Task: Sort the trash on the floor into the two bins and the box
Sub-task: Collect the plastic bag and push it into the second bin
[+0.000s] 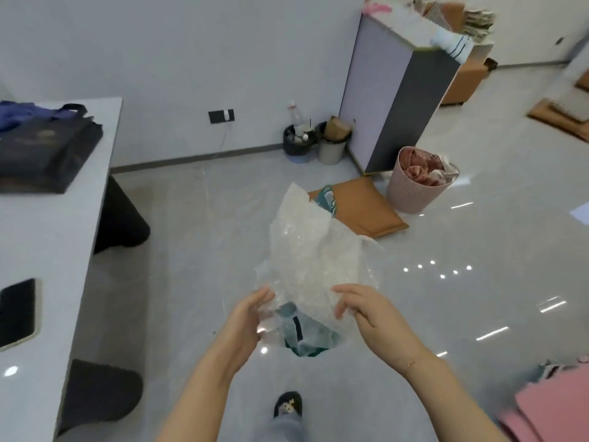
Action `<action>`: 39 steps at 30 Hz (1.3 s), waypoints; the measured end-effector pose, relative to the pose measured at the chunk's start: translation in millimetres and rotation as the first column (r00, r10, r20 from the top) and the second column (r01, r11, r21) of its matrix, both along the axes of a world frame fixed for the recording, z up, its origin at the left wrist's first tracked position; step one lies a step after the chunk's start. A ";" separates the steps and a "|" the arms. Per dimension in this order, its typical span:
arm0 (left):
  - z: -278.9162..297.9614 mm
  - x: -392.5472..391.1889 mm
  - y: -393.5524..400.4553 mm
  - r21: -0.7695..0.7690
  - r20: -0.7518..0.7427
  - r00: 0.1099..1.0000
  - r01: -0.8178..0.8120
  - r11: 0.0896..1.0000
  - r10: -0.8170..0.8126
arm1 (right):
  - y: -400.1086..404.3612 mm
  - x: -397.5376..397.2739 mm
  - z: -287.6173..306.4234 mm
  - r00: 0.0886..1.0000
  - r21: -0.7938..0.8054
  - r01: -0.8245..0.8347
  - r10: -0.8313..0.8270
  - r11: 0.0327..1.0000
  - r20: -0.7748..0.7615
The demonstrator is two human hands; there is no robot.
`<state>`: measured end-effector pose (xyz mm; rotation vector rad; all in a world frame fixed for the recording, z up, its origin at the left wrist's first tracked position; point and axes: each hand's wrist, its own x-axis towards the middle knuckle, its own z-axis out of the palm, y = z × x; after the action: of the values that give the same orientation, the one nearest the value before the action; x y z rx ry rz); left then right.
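Both hands are up in front of the person at about waist height, grasping a crumpled sheet of clear bubble wrap (pixel 314 247). Left hand (pixel 245 320) pinches its lower left edge, thumb curled over the plastic; right hand (pixel 366 311) grips the lower right edge with bent fingers. Through the wrap shows something teal and white, bundled at the bottom between the palms.

Farther off on the floor, a black bin (pixel 296 143) and a white bin (pixel 333 148) stand side by side against the wall, both stuffed with trash. A pink basket (pixel 417 189) of cloth sits beside the tall cabinet (pixel 395 100), and a flat tan cushion (pixel 366 208) lies just in front. A dark tote bag (pixel 44 148) rests on the white table (pixel 38 250) at left.
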<state>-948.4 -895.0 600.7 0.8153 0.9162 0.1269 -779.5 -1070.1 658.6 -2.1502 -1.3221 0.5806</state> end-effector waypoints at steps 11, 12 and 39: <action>21.3 175.0 191.7 -0.195 -0.043 0.991 0.118 0.974 -0.128 | 149.1 205.5 -19.7 0.848 -0.056 -0.436 0.431 0.898 0.308; 21.7 191.0 207.3 -0.170 -0.054 0.991 0.111 0.979 -0.122 | 164.7 226.0 -21.2 0.816 -0.068 -0.471 0.464 0.880 0.345; 32.8 499.5 608.5 0.378 -0.271 0.916 -0.182 0.908 0.297 | 621.6 463.6 -41.9 0.146 -0.078 0.497 -0.172 0.864 -0.974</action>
<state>-448.9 -286.5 633.5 1.0661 1.3319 0.3908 -315.9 -448.5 616.7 -1.2168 -0.1094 1.1883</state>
